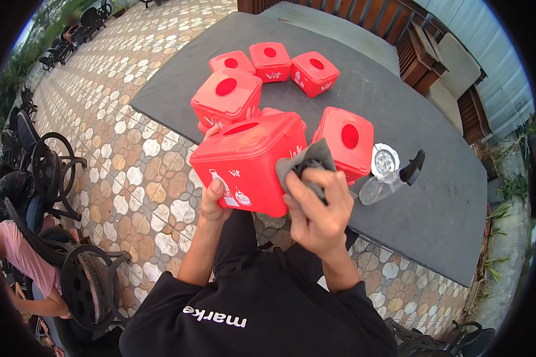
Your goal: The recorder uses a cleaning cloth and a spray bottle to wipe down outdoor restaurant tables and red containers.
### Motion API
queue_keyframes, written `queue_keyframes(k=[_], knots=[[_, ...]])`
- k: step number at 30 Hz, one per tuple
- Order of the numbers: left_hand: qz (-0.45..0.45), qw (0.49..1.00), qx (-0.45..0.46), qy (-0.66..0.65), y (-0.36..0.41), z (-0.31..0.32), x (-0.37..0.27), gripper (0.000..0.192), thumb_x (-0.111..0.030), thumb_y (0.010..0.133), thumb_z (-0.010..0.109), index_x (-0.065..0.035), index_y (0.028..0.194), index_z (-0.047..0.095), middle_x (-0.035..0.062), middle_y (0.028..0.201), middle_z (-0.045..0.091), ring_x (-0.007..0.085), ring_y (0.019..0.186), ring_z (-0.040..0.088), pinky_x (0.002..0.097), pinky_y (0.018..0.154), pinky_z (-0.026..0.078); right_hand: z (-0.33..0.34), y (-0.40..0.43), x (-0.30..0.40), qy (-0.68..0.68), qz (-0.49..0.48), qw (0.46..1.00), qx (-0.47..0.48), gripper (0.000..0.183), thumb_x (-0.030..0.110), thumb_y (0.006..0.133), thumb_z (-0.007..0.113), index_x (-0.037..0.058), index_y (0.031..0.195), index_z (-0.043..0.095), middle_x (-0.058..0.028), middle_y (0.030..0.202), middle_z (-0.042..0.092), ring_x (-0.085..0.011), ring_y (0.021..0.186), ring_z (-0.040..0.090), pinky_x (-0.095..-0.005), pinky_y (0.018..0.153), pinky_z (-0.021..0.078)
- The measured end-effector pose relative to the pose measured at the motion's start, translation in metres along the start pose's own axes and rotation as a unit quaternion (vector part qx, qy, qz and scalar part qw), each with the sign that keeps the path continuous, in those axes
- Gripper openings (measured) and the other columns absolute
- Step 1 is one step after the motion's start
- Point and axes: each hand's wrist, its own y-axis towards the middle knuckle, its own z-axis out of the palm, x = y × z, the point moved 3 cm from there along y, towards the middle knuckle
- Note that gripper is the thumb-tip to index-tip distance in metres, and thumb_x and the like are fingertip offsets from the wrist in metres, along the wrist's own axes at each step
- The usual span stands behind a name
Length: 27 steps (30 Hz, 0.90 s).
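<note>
My left hand grips a red plastic box by its left end, the thumb on the printed front and a finger up by the lid. The box is tilted and held off the table, with a round hole in its lid. In my right hand is a bunched grey cloth, pressed against the box's right side. A similar red box stands just beyond the cloth. Behind the held box, another red box seems to rest on one partly hidden beneath it.
Three more red boxes stand farther back on the dark grey table. A clear spray bottle lies beside a glass ashtray at right. Black chairs and a seated person in pink are at left. Wooden benches border the far side.
</note>
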Motion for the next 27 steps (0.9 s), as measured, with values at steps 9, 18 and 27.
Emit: queue_keyframes(k=[9, 18, 27], knots=[[0.018, 0.99, 0.054, 0.127, 0.01, -0.002, 0.016, 0.089, -0.027, 0.075, 0.073, -0.0031, 0.145, 0.024, 0.0174, 0.128, 0.05, 0.0237, 0.118, 0.052, 0.0369, 0.102, 0.04, 0.015, -0.007, 0.032, 0.116, -0.002, 0.989, 0.095, 0.038, 0.011, 0.07, 0.075, 0.009, 0.108, 0.07, -0.005, 0.078, 0.058, -0.018, 0.057, 0.055, -0.0287, 0.051, 0.0441], [-0.021, 0.995, 0.022, 0.097, 0.008, -0.004, 0.01, 0.095, -0.029, 0.073, 0.07, -0.0014, 0.147, 0.019, 0.02, 0.132, 0.048, 0.0278, 0.122, 0.051, 0.0406, 0.105, 0.04, -0.007, -0.017, -0.048, 0.069, 0.159, 0.977, -0.126, 0.02, 0.007, 0.086, 0.065, -0.0033, 0.103, 0.064, -0.0137, 0.083, 0.058, -0.0233, 0.073, 0.058, -0.0324, 0.065, 0.0467], [-0.017, 1.0, 0.022, -0.009, 0.004, 0.0, -0.021, 0.103, -0.039, 0.069, 0.069, -0.0039, 0.149, 0.014, 0.0222, 0.14, 0.04, 0.0322, 0.127, 0.048, 0.045, 0.106, 0.042, 0.013, -0.025, -0.009, 0.127, 0.145, 0.978, -0.082, 0.022, 0.004, 0.082, 0.065, -0.0011, 0.103, 0.065, -0.0128, 0.082, 0.058, -0.0253, 0.065, 0.06, -0.0316, 0.055, 0.046]])
